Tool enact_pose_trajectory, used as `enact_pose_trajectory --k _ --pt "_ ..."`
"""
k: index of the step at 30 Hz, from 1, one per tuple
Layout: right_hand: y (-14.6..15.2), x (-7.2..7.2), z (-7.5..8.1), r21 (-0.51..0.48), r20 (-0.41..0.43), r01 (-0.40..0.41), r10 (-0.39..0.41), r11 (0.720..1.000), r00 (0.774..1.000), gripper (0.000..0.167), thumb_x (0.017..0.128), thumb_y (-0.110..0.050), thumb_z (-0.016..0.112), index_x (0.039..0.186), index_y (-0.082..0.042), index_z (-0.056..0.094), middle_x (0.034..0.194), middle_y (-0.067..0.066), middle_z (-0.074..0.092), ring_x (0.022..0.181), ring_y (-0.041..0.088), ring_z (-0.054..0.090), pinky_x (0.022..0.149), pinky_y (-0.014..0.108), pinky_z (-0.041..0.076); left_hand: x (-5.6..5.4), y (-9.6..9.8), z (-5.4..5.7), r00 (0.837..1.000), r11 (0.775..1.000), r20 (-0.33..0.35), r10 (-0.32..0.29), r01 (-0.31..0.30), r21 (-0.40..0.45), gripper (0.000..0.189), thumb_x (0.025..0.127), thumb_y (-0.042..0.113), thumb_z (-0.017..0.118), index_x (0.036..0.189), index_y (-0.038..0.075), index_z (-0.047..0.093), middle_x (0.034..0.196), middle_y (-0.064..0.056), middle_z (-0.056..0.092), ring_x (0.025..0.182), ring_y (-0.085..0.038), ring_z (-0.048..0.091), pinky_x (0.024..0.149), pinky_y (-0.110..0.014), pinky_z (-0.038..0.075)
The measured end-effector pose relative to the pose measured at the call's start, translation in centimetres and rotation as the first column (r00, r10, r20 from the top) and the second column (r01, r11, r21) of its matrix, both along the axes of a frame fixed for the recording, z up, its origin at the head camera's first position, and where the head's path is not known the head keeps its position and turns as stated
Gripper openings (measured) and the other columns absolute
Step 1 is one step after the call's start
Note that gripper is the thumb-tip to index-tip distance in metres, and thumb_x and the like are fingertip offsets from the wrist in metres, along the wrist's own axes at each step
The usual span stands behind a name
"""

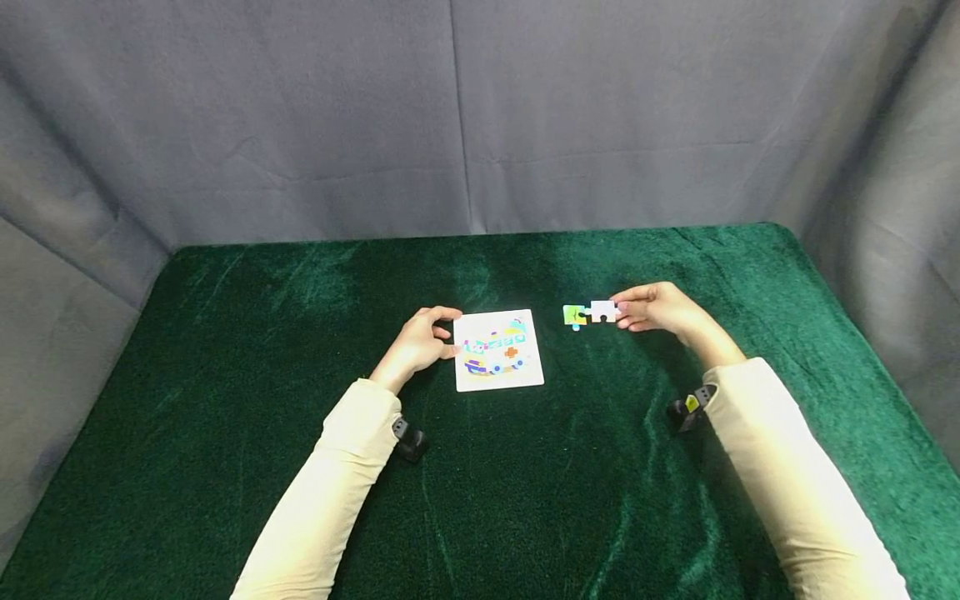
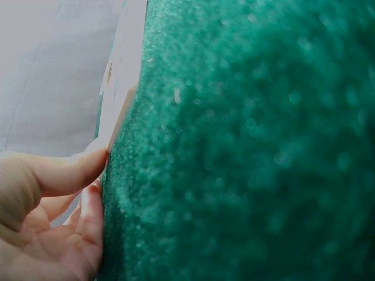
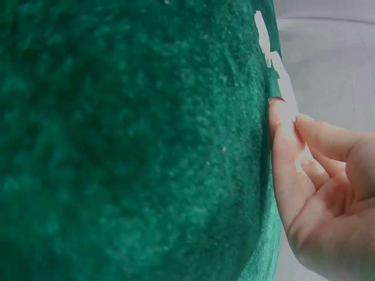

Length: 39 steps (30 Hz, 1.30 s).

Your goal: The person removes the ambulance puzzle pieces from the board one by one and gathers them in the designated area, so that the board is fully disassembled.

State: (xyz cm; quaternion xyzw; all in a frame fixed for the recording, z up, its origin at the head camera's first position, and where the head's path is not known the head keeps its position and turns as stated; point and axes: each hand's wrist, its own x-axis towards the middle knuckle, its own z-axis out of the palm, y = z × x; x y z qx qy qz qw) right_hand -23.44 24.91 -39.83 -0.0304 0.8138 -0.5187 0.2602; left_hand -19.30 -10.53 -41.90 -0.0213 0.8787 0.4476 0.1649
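Note:
A square white puzzle board [image 1: 480, 382] with a colourful ambulance picture lies on the green cloth. My left hand [image 1: 418, 340] is at its left side, the index finger by the far corner and the thumb [image 2: 76, 172] holding the near part of that edge. To the right, my right hand [image 1: 660, 312] pinches a plain white jigsaw piece [image 1: 602, 312] by its right end between thumb and fingers. A green and yellow jigsaw piece [image 1: 574, 314] lies just left of the white one, its edge meeting the white piece's tab. Seen edge-on, both pieces run in line in the right wrist view.
Dark green velvety cloth [image 1: 525, 483] covers the table. Grey curtains [image 1: 315, 125] hang behind its far edge and at both sides. A small black camera [image 1: 411, 440] sits at the left wrist, another [image 1: 686, 410] at the right.

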Motion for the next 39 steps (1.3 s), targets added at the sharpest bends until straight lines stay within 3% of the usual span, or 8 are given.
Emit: enact_pose_trajectory --k 15,30,36,39 --pt "0.1 0.2 0.2 0.044 -0.016 -0.002 0.003 0.999 1.0 0.043 0.099 -0.008 0.046 0.133 0.017 0.041 0.078 -0.014 0.067 0.07 -0.004 0.063 0.068 0.015 0.053 0.1 0.1 0.0 1.0 1.0 -0.023 -0.011 0.011 -0.006 0.054 0.081 -0.002 0.068 0.132 0.007 0.054 0.134 -0.015 0.047 0.116 -0.029 0.055 0.094 -0.039 0.048" --pt "0.3 -0.2 0.3 0.194 -0.093 0.021 -0.003 0.981 0.996 0.041 0.097 -0.011 0.049 0.13 0.014 0.047 0.088 -0.004 0.07 0.067 -0.002 0.062 0.065 0.018 0.054 0.1 -0.1 0.0 0.999 1.0 -0.027 -0.016 0.016 -0.004 0.053 0.081 -0.001 0.069 0.132 0.008 0.054 0.134 -0.015 0.047 0.116 -0.029 0.055 0.093 -0.039 0.047" --pt "-1.6 0.3 1.3 0.237 -0.126 0.031 -0.001 0.971 0.992 0.037 0.096 -0.011 0.052 0.126 0.011 0.053 0.079 -0.006 0.068 0.064 0.0 0.059 0.062 0.02 0.052 0.2 0.0 0.1 1.0 1.0 -0.019 -0.012 0.012 0.005 0.054 0.081 -0.001 0.068 0.132 0.008 0.054 0.134 -0.015 0.047 0.116 -0.029 0.054 0.093 -0.038 0.047" --pt "-3.2 0.5 1.4 0.233 -0.159 0.014 0.024 0.972 0.987 0.035 0.095 -0.011 0.054 0.124 0.01 0.055 0.084 0.006 0.071 0.067 0.001 0.06 0.064 0.02 0.052 0.2 0.0 0.2 1.0 1.0 -0.014 -0.01 0.01 0.009 0.054 0.081 -0.002 0.068 0.132 0.007 0.053 0.135 -0.015 0.046 0.117 -0.03 0.054 0.093 -0.038 0.047"
